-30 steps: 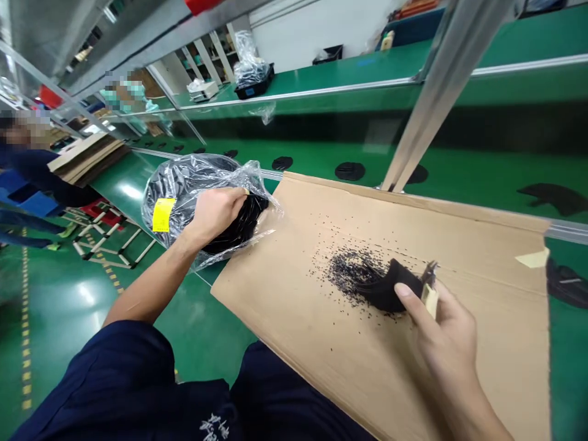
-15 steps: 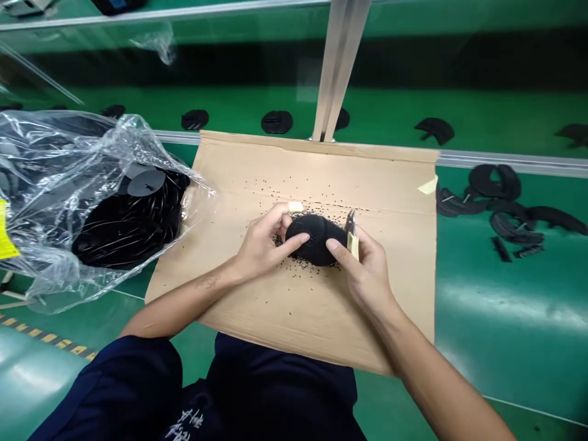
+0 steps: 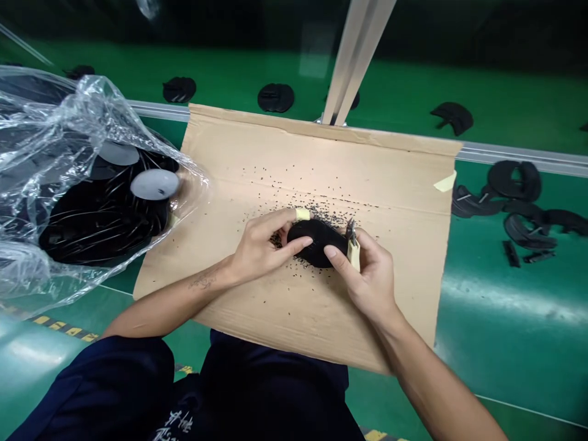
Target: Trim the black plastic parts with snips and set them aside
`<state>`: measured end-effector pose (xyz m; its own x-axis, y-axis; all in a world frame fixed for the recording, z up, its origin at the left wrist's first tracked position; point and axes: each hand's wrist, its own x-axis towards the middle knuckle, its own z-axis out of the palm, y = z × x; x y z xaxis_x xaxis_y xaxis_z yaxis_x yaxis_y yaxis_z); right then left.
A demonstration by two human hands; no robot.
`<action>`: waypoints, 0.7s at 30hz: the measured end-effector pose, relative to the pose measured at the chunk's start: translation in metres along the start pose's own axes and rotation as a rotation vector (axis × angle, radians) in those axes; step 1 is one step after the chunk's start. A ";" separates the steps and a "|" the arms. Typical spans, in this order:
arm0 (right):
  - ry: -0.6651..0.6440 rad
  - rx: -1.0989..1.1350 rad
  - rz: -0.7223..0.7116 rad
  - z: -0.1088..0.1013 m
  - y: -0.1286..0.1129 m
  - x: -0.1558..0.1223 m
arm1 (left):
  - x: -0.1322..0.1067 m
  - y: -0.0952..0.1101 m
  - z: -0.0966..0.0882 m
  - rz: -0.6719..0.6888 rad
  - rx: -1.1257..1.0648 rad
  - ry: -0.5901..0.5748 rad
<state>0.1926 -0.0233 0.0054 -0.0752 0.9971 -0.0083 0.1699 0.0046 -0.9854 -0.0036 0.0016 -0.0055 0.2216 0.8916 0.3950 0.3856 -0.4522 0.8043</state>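
Fingers [image 3: 275, 218] of your left hand [image 3: 257, 248] pinch the black round part [image 3: 316, 242] just above the cardboard sheet [image 3: 367, 184] while your right hand [image 3: 372, 275] grips the nippers [image 3: 353, 240] against it, so a slip could, I judge, nick your taped fingertip.

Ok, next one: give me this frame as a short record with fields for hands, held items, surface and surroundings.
Left: left hand pinches a black rounded plastic part; pale tape on one finger.
Right: right hand holds small metal nippers with a pale handle; thumb on the part.
Surface: brown cardboard sheet, strewn with tiny black flecks.
Left side: clear plastic bag of black discs.
Behind: green conveyor belt carrying similar black parts.
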 end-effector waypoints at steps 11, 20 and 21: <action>0.019 -0.050 -0.089 -0.002 -0.001 -0.001 | 0.002 -0.005 0.001 -0.271 -0.361 -0.175; 0.023 -0.331 -0.446 -0.013 0.000 0.003 | 0.002 0.002 -0.009 0.112 0.029 -0.158; 0.004 -0.370 -0.470 -0.013 0.000 0.002 | 0.002 0.002 -0.009 0.169 0.053 -0.159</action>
<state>0.2049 -0.0198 0.0076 -0.2217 0.8820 0.4158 0.4508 0.4708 -0.7584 -0.0104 0.0023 0.0007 0.4238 0.7899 0.4433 0.3766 -0.5988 0.7069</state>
